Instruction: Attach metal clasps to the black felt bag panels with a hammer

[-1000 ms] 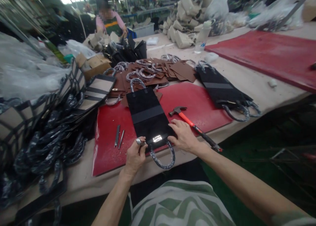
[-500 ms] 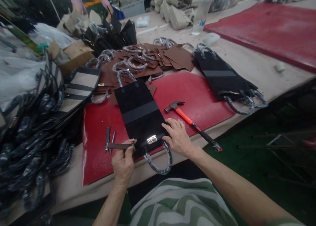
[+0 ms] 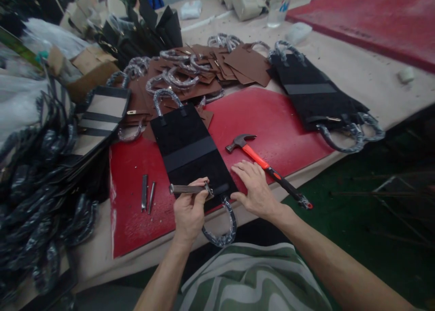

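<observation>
A flat black bag panel (image 3: 189, 150) with wrapped handles lies on a red mat (image 3: 268, 120) before me. My left hand (image 3: 190, 209) is closed on a metal punch tool (image 3: 186, 189), held sideways over the panel's near edge, where it covers the metal clasp. My right hand (image 3: 254, 188) lies with fingers spread on the panel's right near corner. A hammer (image 3: 265, 166) with an orange and black handle lies just right of that hand.
Two loose metal punches (image 3: 147, 193) lie on the mat at left. Brown panels with handles (image 3: 204, 70) are piled behind. Another black panel (image 3: 316, 98) lies at right, dark wrapped bags (image 3: 37, 175) at left. A bottle (image 3: 280, 5) stands far back.
My left hand has moved right with the punch tool, from beside the panel to over the clasp. The camera tilted down. My right hand stayed on the panel.
</observation>
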A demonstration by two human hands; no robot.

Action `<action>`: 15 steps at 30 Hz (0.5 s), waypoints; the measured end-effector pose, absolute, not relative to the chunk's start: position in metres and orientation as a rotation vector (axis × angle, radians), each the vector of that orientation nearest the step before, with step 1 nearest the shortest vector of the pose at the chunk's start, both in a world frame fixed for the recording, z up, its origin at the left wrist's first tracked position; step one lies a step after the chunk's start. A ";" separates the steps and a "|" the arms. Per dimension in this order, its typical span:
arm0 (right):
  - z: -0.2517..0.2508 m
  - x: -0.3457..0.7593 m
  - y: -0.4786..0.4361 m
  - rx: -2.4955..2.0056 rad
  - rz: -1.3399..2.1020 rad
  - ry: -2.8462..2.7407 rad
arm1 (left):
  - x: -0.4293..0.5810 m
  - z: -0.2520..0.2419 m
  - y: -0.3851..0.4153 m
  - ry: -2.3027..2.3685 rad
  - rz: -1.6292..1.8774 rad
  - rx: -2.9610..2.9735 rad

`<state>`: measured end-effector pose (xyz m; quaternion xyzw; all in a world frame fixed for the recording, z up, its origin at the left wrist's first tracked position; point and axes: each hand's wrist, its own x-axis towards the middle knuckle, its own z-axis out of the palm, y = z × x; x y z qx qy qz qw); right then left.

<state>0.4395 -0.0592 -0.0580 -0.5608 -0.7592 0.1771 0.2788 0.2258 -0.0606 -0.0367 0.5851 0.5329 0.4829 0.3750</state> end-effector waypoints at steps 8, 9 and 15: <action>-0.055 0.437 -0.060 -1.530 0.456 -2.081 | 0.238 -0.040 -0.056 1.268 1.189 1.595; -0.054 0.437 -0.060 -1.530 0.457 -2.084 | 0.239 -0.039 -0.056 1.274 1.186 1.610; -0.052 0.437 -0.059 -1.521 0.487 -2.080 | 0.240 -0.041 -0.053 1.312 1.110 1.708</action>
